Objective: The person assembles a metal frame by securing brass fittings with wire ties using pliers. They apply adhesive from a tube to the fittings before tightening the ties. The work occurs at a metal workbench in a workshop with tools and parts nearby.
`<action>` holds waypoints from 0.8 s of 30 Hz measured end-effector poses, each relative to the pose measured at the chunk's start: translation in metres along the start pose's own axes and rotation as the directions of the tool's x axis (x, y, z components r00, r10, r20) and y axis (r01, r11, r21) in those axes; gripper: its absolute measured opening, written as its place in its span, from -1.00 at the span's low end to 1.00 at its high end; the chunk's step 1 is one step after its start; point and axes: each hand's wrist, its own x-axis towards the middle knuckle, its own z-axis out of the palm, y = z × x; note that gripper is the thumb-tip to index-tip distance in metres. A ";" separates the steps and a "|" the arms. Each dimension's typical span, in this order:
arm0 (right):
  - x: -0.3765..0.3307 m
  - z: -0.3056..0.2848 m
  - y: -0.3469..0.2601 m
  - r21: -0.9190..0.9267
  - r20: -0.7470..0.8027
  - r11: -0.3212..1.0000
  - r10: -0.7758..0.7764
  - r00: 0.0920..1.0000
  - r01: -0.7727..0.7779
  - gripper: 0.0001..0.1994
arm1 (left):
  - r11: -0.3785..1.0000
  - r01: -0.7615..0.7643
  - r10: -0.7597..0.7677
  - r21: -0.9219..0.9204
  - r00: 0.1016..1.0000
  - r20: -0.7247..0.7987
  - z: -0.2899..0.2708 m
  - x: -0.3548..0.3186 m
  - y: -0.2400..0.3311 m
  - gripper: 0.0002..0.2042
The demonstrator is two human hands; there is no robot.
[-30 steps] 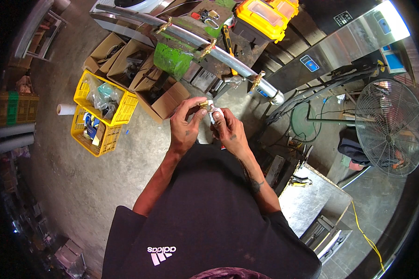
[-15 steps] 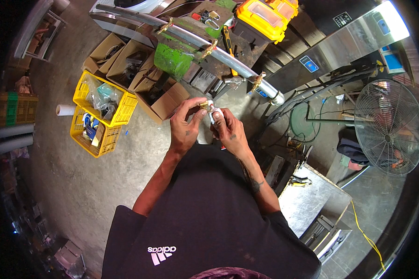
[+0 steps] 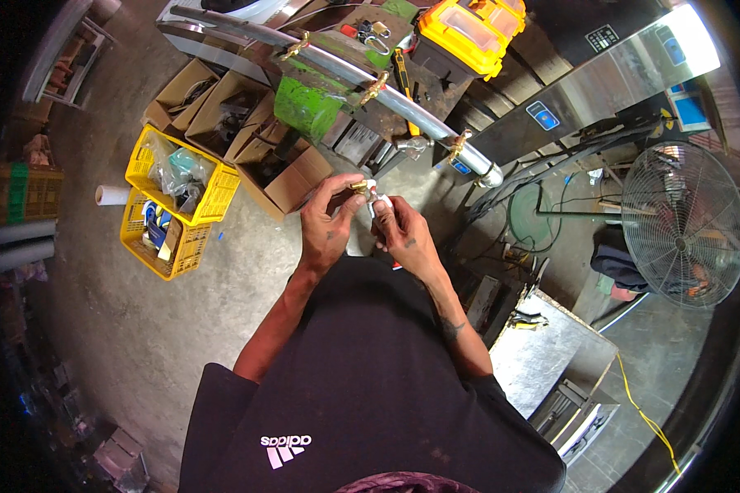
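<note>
Directions are read from the paired hands as clock centre.

Left hand (image 3: pixel 325 232): thumb and forefinger closed on a small brass fitting (image 3: pixel 359 188), which is held at the fingertips, just above the dark shirt (image 3: pixel 370 345) as viewed.

Right hand (image 3: pixel 406 238): thumb and fingers closed on a small white piece (image 3: pixel 381 202), partly hidden by the thumb; its exact kind cannot be told. The two items are held close together; whether they are joined cannot be told.

Steel pipe (image 3: pixel 415 112): at 12 o'clock, laid slantwise, three brass valves (image 3: pixel 376 86) carried along it.

Yellow toolbox (image 3: pixel 460 37): at 1 o'clock, beyond the pipe.

Green metal piece (image 3: pixel 308 107): at 11 o'clock.

Cardboard boxes (image 3: pixel 300 177): at 10 o'clock, open, in a row.

Yellow crates (image 3: pixel 181 251): at 9 o'clock, two, filled with assorted goods.

Caged fan (image 3: pixel 681 226): at 3 o'clock.

Pliers (image 3: pixel 529 320): at 4 o'clock, on a pale board (image 3: pixel 543 353).
</note>
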 end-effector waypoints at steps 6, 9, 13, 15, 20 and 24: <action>-0.004 0.002 -0.003 0.017 -0.063 1.000 -0.023 0.998 0.024 -0.58 | 0.999 0.036 -0.036 -0.013 0.999 -0.025 -0.001 0.000 0.008 -0.71; -0.005 0.003 -0.011 0.028 -0.054 0.999 -0.017 0.998 0.018 -0.56 | 1.000 -0.001 0.002 0.028 1.000 -0.029 -0.003 0.000 0.004 -0.71; -0.006 0.004 -0.013 0.023 -0.030 1.000 -0.010 1.000 0.011 -0.55 | 0.997 -0.040 0.042 0.065 0.999 -0.016 -0.005 0.000 -0.004 -0.72; -0.006 0.005 -0.013 0.025 -0.039 1.000 -0.005 0.999 0.005 -0.55 | 0.992 -0.067 0.069 0.107 0.998 -0.012 -0.005 0.001 0.000 -0.73; -0.009 0.007 -0.018 -0.003 -0.014 1.000 0.025 1.000 -0.025 -0.53 | 0.991 -0.055 0.057 0.123 0.998 -0.016 -0.006 -0.002 0.003 -0.74; -0.008 0.006 -0.014 -0.025 -0.008 0.999 0.033 0.999 -0.033 -0.55 | 0.993 -0.049 0.049 0.105 0.999 0.000 -0.007 -0.003 0.001 -0.72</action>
